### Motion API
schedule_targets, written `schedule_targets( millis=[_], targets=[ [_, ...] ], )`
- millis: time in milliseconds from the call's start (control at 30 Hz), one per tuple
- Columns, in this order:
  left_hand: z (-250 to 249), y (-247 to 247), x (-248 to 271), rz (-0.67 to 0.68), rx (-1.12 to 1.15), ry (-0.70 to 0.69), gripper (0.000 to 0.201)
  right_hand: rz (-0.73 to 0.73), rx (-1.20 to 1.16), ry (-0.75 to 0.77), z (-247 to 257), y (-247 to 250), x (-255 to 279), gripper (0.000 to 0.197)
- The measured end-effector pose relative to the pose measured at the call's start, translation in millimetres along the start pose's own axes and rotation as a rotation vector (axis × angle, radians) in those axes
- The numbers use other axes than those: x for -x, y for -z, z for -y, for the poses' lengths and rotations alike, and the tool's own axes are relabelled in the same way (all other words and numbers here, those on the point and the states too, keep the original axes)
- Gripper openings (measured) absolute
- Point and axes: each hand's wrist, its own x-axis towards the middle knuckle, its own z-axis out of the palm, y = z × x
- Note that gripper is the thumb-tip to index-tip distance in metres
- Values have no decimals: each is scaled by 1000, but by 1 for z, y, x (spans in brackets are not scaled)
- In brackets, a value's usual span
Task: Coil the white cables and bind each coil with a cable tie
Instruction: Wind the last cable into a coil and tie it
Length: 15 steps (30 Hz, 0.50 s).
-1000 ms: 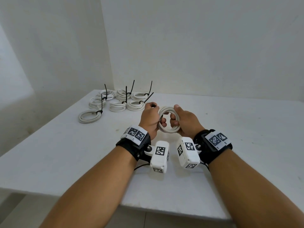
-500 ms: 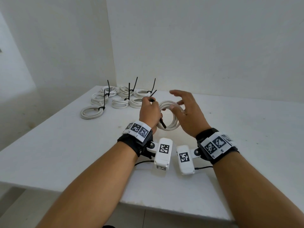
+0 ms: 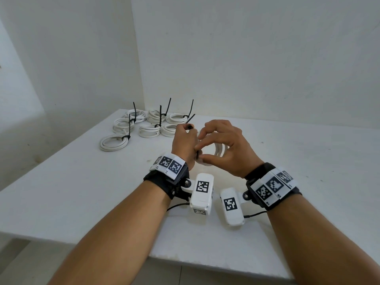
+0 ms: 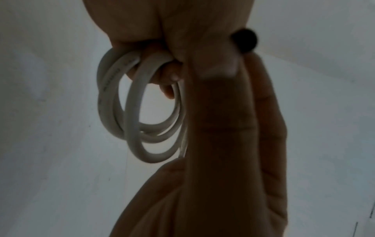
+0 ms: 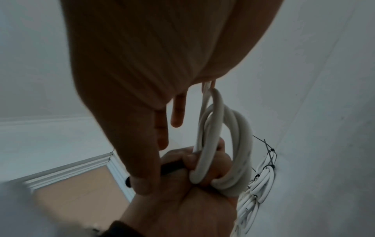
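White cable coil (image 3: 220, 150) clasped in left hand (image 3: 184, 144), right hand (image 3: 224, 148) pinching black cable tie (image 3: 197, 155)

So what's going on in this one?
A person is bundling white cables at a white table. The left hand grips a fresh coil above the table, together with a black cable tie. The right hand reaches in, thumb and forefinger closing on the tie's lower end; whether they already pinch it is unclear. The tie does not look fastened yet. Seven tied coils lie at the far left corner, tie tails sticking up.
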Motion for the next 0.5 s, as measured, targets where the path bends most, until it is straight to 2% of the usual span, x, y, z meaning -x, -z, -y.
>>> schedule_targets(
  millis=[133,267,367,500],
  targets=[
    [-1,2,-1,-37,-4,8,23,-2,21,4,3,-3,-1,10],
    [-2,-1,5,-17,23,-51,20,-131,-301,-294,11,-5,-3,9],
    [-1,-1,7,-10,-42,-138,17,-165,-443,-489,14,-7,-5,15],
    [0,-2,9,19,-168,-270,8,-264,-612,-642,15,-5,-6,14]
  ],
)
